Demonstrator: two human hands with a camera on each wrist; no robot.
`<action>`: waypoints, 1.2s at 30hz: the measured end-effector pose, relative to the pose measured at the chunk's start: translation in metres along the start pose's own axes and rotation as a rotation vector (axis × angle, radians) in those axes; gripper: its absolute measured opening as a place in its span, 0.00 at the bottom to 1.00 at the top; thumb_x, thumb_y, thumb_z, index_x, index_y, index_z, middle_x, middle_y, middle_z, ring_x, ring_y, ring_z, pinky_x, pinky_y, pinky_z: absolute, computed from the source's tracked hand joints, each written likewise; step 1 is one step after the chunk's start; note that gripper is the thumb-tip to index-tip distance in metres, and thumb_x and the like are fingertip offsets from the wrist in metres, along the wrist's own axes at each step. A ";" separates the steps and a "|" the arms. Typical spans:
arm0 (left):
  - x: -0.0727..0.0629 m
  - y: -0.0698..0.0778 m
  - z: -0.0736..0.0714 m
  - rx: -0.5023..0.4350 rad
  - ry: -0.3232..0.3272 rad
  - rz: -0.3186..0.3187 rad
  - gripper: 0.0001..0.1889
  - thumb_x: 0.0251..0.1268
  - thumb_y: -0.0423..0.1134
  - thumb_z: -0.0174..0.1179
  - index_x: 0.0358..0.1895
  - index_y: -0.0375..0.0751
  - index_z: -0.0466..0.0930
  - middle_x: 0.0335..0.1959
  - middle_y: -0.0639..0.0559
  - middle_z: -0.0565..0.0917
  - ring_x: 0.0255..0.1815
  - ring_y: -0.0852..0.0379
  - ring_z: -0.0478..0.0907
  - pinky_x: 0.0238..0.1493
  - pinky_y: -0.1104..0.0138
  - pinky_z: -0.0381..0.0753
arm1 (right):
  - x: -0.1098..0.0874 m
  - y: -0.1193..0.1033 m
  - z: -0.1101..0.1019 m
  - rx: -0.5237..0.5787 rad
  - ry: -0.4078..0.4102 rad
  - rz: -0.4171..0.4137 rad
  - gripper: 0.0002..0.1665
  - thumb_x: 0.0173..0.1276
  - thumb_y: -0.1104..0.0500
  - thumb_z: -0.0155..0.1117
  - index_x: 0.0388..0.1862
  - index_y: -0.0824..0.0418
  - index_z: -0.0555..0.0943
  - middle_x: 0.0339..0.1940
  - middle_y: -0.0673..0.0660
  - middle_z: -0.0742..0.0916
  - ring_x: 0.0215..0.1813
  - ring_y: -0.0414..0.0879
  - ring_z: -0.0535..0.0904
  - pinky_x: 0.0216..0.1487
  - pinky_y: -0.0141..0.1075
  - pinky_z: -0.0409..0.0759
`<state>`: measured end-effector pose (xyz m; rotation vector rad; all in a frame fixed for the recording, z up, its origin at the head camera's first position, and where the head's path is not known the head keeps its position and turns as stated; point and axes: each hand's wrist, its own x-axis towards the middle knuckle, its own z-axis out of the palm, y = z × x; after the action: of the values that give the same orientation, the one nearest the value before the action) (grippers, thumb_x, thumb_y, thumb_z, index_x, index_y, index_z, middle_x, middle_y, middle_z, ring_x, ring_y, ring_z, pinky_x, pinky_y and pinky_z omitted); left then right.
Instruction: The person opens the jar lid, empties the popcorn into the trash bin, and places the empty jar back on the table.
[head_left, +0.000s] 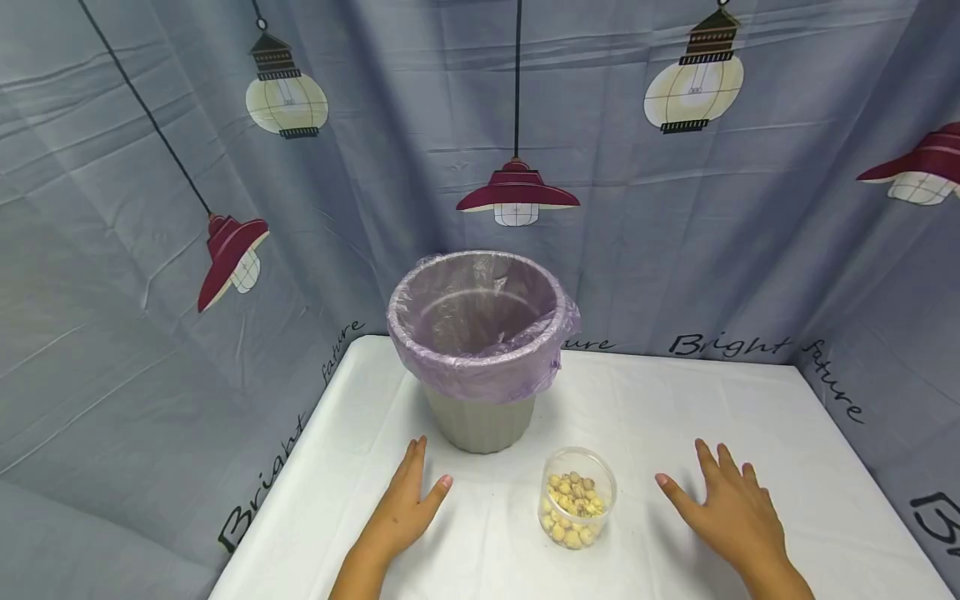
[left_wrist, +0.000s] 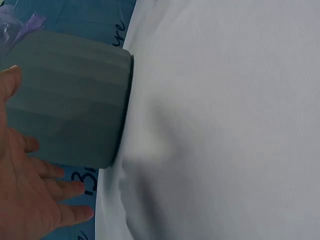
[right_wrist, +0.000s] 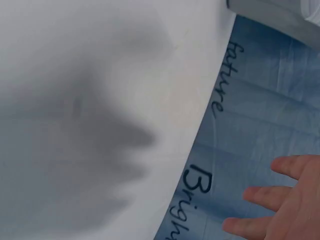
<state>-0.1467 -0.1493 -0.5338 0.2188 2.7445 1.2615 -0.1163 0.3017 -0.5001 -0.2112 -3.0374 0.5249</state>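
Note:
A grey ribbed trash bin stands upright at the back left of the white table. A thin purple plastic liner is folded over its rim. In front and to the right sits a clear round tub, uncovered, with several small pale yellow round pieces inside. My left hand hovers to the left of the tub, in front of the bin, fingers straight and holding nothing. On the tub's other side my right hand is spread out, apart from everything. The left wrist view shows the bin's side beyond my fingers.
White cloth covers the table. Around its back and sides hangs a grey-blue curtain printed with lamps and lettering. The bin stands close to the back edge.

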 end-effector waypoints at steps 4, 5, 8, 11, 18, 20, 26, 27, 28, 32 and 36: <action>0.002 0.004 0.005 -0.020 -0.007 0.024 0.50 0.69 0.70 0.45 0.81 0.42 0.38 0.81 0.40 0.38 0.81 0.40 0.40 0.75 0.40 0.47 | 0.001 -0.010 0.002 0.016 -0.004 -0.026 0.61 0.66 0.22 0.49 0.78 0.68 0.56 0.73 0.81 0.60 0.66 0.89 0.52 0.60 0.79 0.52; 0.003 0.005 0.006 -0.020 -0.009 0.033 0.50 0.69 0.70 0.45 0.81 0.41 0.38 0.81 0.41 0.38 0.81 0.40 0.40 0.75 0.40 0.48 | 0.001 -0.013 0.003 0.020 -0.005 -0.028 0.61 0.65 0.22 0.49 0.78 0.68 0.56 0.73 0.81 0.60 0.66 0.89 0.52 0.60 0.79 0.52; 0.005 0.010 0.008 -0.018 -0.026 0.058 0.51 0.70 0.70 0.45 0.81 0.38 0.38 0.81 0.42 0.38 0.81 0.41 0.40 0.76 0.42 0.47 | 0.001 -0.022 0.002 0.029 -0.015 -0.035 0.61 0.65 0.22 0.49 0.79 0.67 0.55 0.74 0.80 0.60 0.67 0.88 0.52 0.60 0.80 0.53; 0.008 0.015 0.011 -0.031 -0.059 0.083 0.51 0.70 0.69 0.46 0.80 0.35 0.40 0.81 0.40 0.41 0.81 0.41 0.42 0.76 0.43 0.47 | 0.002 -0.033 0.001 0.031 -0.028 -0.041 0.61 0.65 0.21 0.48 0.79 0.65 0.55 0.75 0.78 0.60 0.69 0.87 0.52 0.57 0.80 0.56; 0.013 0.027 0.024 -0.062 -0.124 0.140 0.49 0.70 0.67 0.49 0.80 0.38 0.43 0.81 0.40 0.45 0.81 0.40 0.44 0.75 0.41 0.49 | 0.001 -0.059 -0.003 0.058 -0.012 -0.087 0.59 0.65 0.22 0.49 0.80 0.62 0.56 0.76 0.74 0.61 0.71 0.83 0.53 0.55 0.80 0.59; 0.014 0.030 0.028 -0.059 -0.137 0.158 0.48 0.70 0.67 0.49 0.80 0.39 0.43 0.81 0.41 0.44 0.81 0.40 0.44 0.76 0.41 0.49 | 0.001 -0.065 -0.003 0.062 -0.004 -0.099 0.58 0.65 0.22 0.49 0.80 0.61 0.57 0.76 0.74 0.62 0.72 0.82 0.54 0.56 0.80 0.60; 0.014 0.035 0.037 -0.081 -0.173 0.162 0.49 0.69 0.67 0.52 0.81 0.42 0.43 0.81 0.42 0.47 0.80 0.39 0.48 0.75 0.41 0.52 | 0.002 -0.080 -0.001 0.078 -0.012 -0.122 0.58 0.65 0.21 0.48 0.80 0.60 0.57 0.77 0.72 0.62 0.73 0.79 0.55 0.56 0.79 0.61; 0.014 0.035 0.038 -0.088 -0.176 0.163 0.49 0.69 0.66 0.53 0.81 0.42 0.43 0.81 0.42 0.48 0.80 0.39 0.49 0.75 0.42 0.53 | 0.002 -0.083 0.000 0.079 -0.014 -0.124 0.58 0.65 0.21 0.48 0.80 0.59 0.57 0.78 0.71 0.61 0.73 0.79 0.55 0.56 0.79 0.61; 0.014 0.036 0.040 -0.096 -0.179 0.163 0.48 0.68 0.66 0.53 0.81 0.43 0.44 0.81 0.42 0.49 0.80 0.39 0.50 0.75 0.42 0.54 | 0.002 -0.085 0.001 0.080 -0.017 -0.127 0.58 0.65 0.21 0.48 0.80 0.59 0.57 0.78 0.71 0.61 0.73 0.78 0.55 0.56 0.79 0.62; 0.016 0.039 0.048 -0.125 -0.193 0.184 0.49 0.68 0.66 0.55 0.81 0.43 0.43 0.81 0.42 0.50 0.79 0.39 0.51 0.74 0.41 0.55 | 0.002 -0.095 0.003 0.092 -0.018 -0.145 0.58 0.65 0.21 0.48 0.80 0.58 0.57 0.78 0.70 0.61 0.74 0.77 0.55 0.55 0.79 0.63; 0.018 0.043 0.058 -0.154 -0.221 0.196 0.52 0.64 0.67 0.58 0.81 0.43 0.43 0.81 0.43 0.49 0.79 0.40 0.52 0.74 0.42 0.57 | 0.001 -0.103 0.005 0.102 -0.027 -0.165 0.57 0.65 0.22 0.50 0.80 0.58 0.58 0.78 0.69 0.62 0.74 0.77 0.56 0.55 0.79 0.64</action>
<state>-0.1514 -0.0747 -0.5393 0.5859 2.4757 1.3935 -0.1306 0.2043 -0.4702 0.0504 -3.0066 0.6720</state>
